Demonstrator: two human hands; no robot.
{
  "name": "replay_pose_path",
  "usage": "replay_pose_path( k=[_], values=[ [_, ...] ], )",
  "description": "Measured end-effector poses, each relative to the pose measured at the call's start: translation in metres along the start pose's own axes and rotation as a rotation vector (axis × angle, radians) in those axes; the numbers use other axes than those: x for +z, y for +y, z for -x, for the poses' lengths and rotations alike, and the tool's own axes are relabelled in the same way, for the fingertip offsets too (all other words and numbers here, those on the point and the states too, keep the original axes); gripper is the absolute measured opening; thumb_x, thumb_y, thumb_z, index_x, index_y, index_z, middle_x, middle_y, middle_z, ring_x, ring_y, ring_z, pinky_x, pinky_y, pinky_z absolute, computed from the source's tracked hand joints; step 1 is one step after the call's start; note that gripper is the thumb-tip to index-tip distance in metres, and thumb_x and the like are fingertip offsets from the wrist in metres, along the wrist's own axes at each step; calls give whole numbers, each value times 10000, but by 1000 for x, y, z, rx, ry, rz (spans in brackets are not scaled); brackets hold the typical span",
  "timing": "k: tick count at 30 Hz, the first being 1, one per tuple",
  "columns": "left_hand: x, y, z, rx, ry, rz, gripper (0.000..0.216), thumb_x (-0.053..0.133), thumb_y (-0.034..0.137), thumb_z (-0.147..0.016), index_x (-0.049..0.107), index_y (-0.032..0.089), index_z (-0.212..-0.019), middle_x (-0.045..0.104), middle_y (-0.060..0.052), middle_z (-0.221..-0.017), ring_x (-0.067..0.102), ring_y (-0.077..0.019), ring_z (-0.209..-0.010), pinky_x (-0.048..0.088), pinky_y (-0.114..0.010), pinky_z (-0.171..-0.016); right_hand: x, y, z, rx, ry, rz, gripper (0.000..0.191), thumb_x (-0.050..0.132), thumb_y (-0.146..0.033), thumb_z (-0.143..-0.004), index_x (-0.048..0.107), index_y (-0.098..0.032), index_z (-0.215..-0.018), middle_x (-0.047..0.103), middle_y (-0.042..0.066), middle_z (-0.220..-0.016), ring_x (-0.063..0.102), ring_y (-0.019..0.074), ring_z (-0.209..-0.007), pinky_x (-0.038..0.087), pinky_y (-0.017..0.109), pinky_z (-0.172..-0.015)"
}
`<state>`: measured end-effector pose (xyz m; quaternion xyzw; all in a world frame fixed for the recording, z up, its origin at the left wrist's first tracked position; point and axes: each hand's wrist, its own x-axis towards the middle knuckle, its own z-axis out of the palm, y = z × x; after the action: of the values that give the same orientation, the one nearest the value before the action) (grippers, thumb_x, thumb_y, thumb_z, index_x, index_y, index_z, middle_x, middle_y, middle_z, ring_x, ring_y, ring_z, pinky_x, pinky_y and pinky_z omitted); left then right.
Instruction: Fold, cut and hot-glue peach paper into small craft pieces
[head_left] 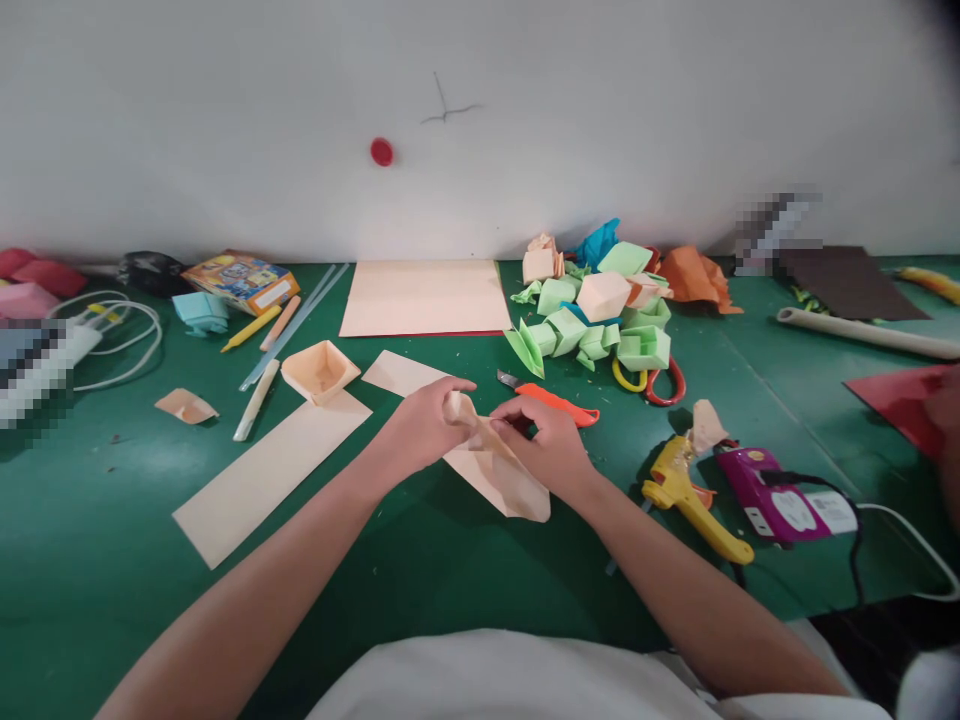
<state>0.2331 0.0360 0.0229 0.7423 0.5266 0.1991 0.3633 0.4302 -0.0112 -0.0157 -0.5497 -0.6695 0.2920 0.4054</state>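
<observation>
My left hand is closed on the curled upper end of a peach paper piece, thumb and fingers pinching it. The fingers of my right hand pinch the same paper along its folded edge. Its wider lower part hangs toward me with soft creases. Another peach strip lies behind my left hand, partly hidden by it. To the left, a small folded paper box sits at the end of a flat peach strip. An orange utility knife, blade showing, lies just beyond my right hand.
A yellow glue gun and purple power strip with cords lie at right. Folded green and peach paper pieces are heaped behind scissors. A peach sheet lies against the wall; crayons and a box stand left.
</observation>
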Motion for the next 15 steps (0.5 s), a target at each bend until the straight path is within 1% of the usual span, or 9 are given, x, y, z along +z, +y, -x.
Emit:
replay_pose_path(
  k=[2,4,6,7,9,11,12,13,15],
  values=[
    [1,0,2,-10,17,-46,459,668,240,-773,673,252,-1231,724,-63,-1176,685,-279,-1004,504,-315,-747,0,-1,0,-8,-17,-12,81,645,-236,-877,725,-246,-881,763,19,-847,695,197,-758,555,329,-662],
    [2,3,4,-15,33,-88,449,638,215,-788,665,259,-1234,725,-62,-1169,682,-287,-1025,494,-320,-763,0,-2,-1,-18,-30,-17,94,646,-217,-872,734,-250,-869,768,14,-849,698,195,-764,558,331,-680],
    [1,9,5,-24,54,-124,449,613,200,-798,656,257,-1241,735,-63,-1102,687,-281,-958,475,-318,-730,0,-3,-1,-29,-28,-16,111,644,-195,-862,741,-249,-856,775,16,-864,700,196,-778,560,335,-700],
    [-1,11,6,-29,64,-139,422,606,200,-800,665,254,-1214,738,-60,-1049,684,-271,-898,460,-314,-701,0,-3,-1,-34,-22,-15,117,643,-188,-858,743,-248,-849,777,19,-870,699,197,-781,560,336,-702],
    [-4,16,7,-32,79,-164,269,602,214,-800,704,245,-1047,722,-43,-906,647,-238,-767,412,-301,-637,0,-4,-2,-40,-6,-13,118,644,-191,-859,747,-246,-842,778,23,-873,696,198,-776,560,335,-694],
    [-7,17,7,-31,90,-181,57,614,243,-792,668,230,-802,645,-17,-730,563,-197,-647,345,-290,-577,-2,-4,-2,-45,11,-10,112,649,-204,-868,748,-247,-840,777,24,-868,689,196,-760,559,333,-683],
    [-9,17,6,-31,94,-184,96,622,262,-787,611,222,-700,577,-2,-650,506,-175,-598,306,-288,-552,-2,-5,-3,-50,15,-9,109,652,-208,-872,749,-248,-840,776,23,-866,686,194,-752,558,332,-679],
    [-10,16,5,-31,97,-183,186,629,283,-785,545,217,-633,501,12,-593,446,-156,-562,268,-288,-533,-3,-5,-3,-57,15,-6,109,656,-206,-875,750,-249,-843,775,21,-865,683,192,-747,557,332,-680],
    [-12,13,4,-32,92,-169,308,632,319,-785,439,209,-572,369,32,-549,347,-129,-530,215,-289,-514,-3,-5,-2,-80,8,4,112,664,-193,-879,758,-249,-853,776,21,-870,680,194,-758,552,339,-700]
  ],
)
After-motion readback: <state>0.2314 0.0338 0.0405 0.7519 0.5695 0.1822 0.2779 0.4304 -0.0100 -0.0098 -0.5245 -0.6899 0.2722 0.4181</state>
